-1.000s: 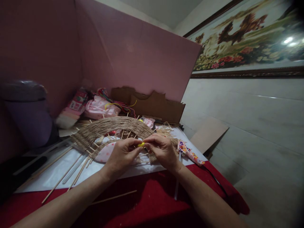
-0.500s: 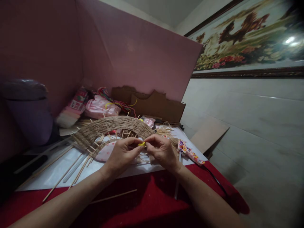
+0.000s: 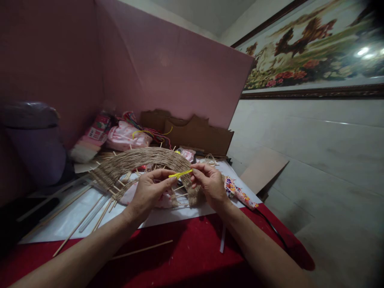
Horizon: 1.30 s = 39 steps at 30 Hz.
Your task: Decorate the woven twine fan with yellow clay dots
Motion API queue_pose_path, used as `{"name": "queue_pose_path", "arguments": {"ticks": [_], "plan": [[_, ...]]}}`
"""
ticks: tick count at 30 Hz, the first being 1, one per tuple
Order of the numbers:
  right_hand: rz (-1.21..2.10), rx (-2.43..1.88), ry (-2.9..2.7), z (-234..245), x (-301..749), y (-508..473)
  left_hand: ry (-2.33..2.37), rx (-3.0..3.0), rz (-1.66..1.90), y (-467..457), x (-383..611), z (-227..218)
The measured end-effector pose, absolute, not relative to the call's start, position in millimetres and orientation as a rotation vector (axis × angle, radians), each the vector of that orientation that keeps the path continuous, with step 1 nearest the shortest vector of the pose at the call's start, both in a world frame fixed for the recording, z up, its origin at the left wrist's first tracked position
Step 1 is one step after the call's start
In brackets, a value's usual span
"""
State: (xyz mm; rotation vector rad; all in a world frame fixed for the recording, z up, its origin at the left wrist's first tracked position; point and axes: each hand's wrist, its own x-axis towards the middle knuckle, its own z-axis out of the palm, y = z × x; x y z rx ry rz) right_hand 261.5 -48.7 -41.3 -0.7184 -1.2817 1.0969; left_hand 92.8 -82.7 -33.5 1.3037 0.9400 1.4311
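My left hand (image 3: 151, 191) and my right hand (image 3: 208, 184) pinch the two ends of a short yellow strip (image 3: 180, 174), stretched between them just above the table. Under the hands lies an arch of woven brown twine (image 3: 141, 158) wound on thin wooden sticks, resting on a white sheet (image 3: 75, 216). Both hands are closed in a pinch on the strip.
Loose wooden sticks (image 3: 141, 249) lie on the red tablecloth (image 3: 186, 264) and white sheet. A floral-patterned tool (image 3: 240, 194) lies right of my right hand. Pink bags (image 3: 127, 136), cardboard (image 3: 198, 134) and a purple bin (image 3: 36, 140) stand behind, against pink panels.
The hands have drawn apart and risen slightly, and the yellow strip, bunched between the fingertips before, is now stretched out between them.
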Motion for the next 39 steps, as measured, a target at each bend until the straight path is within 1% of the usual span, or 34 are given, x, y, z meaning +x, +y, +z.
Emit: {"name": "queue_pose_path", "arguments": {"ticks": [11, 18, 23, 30, 39], "plan": [[0.937, -0.754, -1.559, -42, 256, -59, 0.933, 1.402, 1.381, -84, 97, -37], [0.803, -0.702, -1.745, -42, 257, -62, 0.949, 1.425, 1.390, -82, 96, -36], [1.001, -0.723, -1.636, -46, 256, -59, 0.940, 1.495, 1.400, -82, 96, -39], [0.857, -0.757, -1.662, -44, 256, -62, 0.994, 1.581, 1.431, -81, 96, -41], [0.992, -0.713, -1.642, -44, 256, -60, 0.969, 1.625, 1.407, -81, 96, -42]]}}
